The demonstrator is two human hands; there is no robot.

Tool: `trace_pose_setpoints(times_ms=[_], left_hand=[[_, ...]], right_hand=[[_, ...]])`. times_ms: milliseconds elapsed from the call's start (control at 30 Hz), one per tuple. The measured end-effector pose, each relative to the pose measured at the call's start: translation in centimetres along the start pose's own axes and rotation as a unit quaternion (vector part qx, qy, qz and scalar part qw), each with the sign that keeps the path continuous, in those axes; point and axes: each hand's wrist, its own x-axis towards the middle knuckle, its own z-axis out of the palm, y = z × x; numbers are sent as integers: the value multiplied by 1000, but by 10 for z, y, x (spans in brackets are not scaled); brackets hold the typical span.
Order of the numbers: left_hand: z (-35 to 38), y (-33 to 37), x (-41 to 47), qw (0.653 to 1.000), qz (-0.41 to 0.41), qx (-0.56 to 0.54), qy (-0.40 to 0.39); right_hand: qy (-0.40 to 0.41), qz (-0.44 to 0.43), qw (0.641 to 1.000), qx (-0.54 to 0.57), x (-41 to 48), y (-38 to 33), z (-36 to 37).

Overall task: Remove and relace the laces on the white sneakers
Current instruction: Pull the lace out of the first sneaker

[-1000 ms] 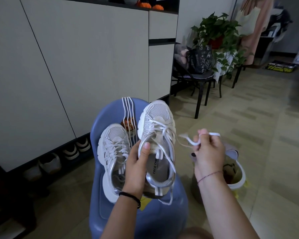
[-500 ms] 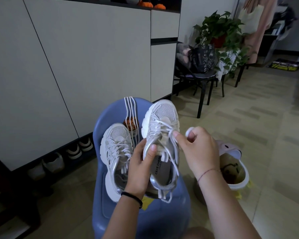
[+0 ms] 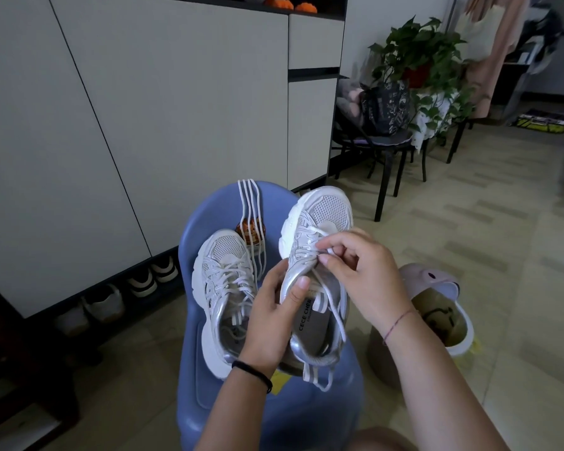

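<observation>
White mesh sneaker [image 3: 319,222], partly unlaced: my left hand [image 3: 271,320] grips its side; my right hand [image 3: 365,278] pinches its white lace [image 3: 332,304]. At left, second white sneaker [image 3: 222,265] is fully laced; relacing pending.

place: home entryway | cues: shoe cabinet [image 3: 176,109], shoes underneath [image 3: 140,283], potted plant [image 3: 417,56], hanging clothes [image 3: 498,37]

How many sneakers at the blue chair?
2. One sneaker lies on the chair; the left hand grips the other sneaker, the right hand pinches its lace. More shoes hide under the cabinet.
</observation>
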Motion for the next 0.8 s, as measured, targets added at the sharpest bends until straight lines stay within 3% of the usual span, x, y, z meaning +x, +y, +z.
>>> trace_pose_setpoints(times_ms=[200,333,467,534,600,634,667,700,767,800], left_hand=[[-3,4,-3,1000,1,-1,-10],[-3,4,-4,1000,-1,8,-1],[-2,3,-4,1000,-5,7,6],[0,3,-3,1000,-10,-2,9],[2,3,-3,1000,-14,-11,10],[2,2,-2,1000,-15,-13,11],[2,2,-2,1000,-14,-13,12],[2,2,-2,1000,-13,-9,11],[0,0,-1,1000,-13,5,12],[-1,-1,-1,1000,-11,16,11]], right_hand=[[-1,-68,996,-51,2,-2,-2],[-15,-23,999,-35,1,1,2],[-4,69,995,71,-3,3,7],[47,161,959,227,-4,0,9],[108,236,873,413,-2,-8,8],[115,249,852,446,-2,-8,7],[97,250,862,430,-2,-9,5],[61,240,894,374,-2,-7,2],[-21,194,959,206,-4,-7,-1],[-48,172,973,144,-4,-7,-3]])
